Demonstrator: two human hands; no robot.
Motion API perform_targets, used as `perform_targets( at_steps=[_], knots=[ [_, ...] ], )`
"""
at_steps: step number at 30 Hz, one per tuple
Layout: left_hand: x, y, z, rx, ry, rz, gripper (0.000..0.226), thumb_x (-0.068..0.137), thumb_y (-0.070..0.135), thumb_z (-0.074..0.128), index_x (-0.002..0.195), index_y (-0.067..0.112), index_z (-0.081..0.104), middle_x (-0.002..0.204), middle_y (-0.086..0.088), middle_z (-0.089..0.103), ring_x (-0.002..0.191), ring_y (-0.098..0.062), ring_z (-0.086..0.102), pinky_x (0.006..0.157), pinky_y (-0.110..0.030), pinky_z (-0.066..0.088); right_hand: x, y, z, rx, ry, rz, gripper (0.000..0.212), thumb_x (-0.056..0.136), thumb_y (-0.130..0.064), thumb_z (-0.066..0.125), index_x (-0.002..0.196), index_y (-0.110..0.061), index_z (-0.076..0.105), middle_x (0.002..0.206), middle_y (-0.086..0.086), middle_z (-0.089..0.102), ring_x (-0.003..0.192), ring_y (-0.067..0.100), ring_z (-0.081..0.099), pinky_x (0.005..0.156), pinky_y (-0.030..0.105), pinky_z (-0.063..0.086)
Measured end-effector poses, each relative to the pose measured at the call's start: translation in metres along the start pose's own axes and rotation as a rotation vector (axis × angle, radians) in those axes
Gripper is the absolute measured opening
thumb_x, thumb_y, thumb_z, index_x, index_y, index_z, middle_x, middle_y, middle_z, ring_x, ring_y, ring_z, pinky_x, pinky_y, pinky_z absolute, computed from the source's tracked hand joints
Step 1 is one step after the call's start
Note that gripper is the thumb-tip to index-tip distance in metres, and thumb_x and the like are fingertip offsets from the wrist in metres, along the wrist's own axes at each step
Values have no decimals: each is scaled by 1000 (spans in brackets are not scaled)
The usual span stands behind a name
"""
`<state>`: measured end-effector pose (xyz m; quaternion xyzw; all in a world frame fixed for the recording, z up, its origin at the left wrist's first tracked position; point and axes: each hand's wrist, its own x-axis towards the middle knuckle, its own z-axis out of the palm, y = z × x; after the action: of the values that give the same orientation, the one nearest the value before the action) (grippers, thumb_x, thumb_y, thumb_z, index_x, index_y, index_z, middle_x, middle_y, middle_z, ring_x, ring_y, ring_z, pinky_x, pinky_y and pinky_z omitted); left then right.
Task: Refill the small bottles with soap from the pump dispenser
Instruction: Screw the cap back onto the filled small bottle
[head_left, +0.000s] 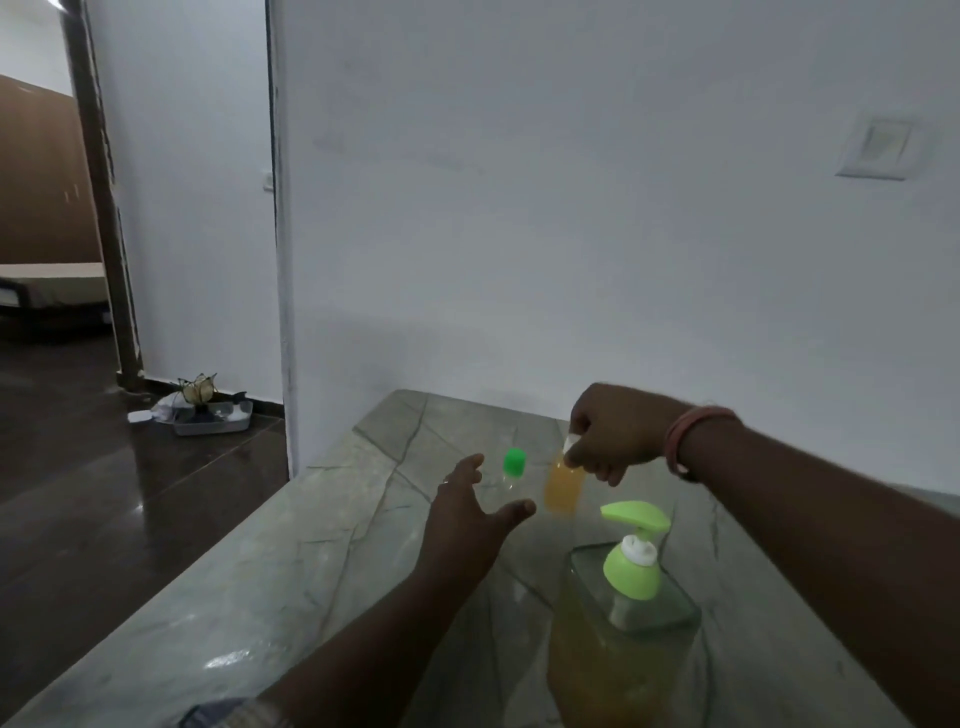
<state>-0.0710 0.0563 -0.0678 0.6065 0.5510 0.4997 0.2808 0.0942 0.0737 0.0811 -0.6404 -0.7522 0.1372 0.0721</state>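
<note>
right hand (608, 434) grips soap-filled bottle (562, 488) | left hand (470, 506) spread

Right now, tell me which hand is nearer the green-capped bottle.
Left. The left hand reaches open just beside the green-capped bottle, not touching; the right hand holds the orange-filled bottle farther right.

Dim, flat indoor light with cool grey cast; white wall (571, 208) evenly lit, no hard shadows. Soft glare patch on stone counter (228, 660) near bottom left; faint sheen on dark floor (104, 493). Overall softness, slight motion blur on right hand (608, 434) and small orange bottle (562, 488). Wide-angle distortion bends door frame (98, 197) and wall edge at left. Grain in darker areas.
</note>
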Motion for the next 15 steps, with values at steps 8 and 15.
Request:
perform_targets(
  at_steps=[8, 15],
  knots=[
    [4, -9, -4, 86, -14, 50, 25, 90, 28, 72, 112, 19, 68, 105, 6, 71, 95, -7, 65, 73, -17, 48, 34, 13, 46, 92, 9, -68, 19, 83, -15, 67, 84, 4, 71, 73, 15, 75, 59, 20, 73, 53, 25, 58],
    [-37, 1, -46, -96, -54, 12, 8, 99, 24, 58, 102, 18, 63, 94, -5, 69, 84, -18, 66, 70, -26, 54, 13, 0, 24, 73, -11, -93, 46, 89, -42, 67, 99, 2, 68, 79, 10, 75, 57, 18, 65, 49, 23, 53]
  ],
)
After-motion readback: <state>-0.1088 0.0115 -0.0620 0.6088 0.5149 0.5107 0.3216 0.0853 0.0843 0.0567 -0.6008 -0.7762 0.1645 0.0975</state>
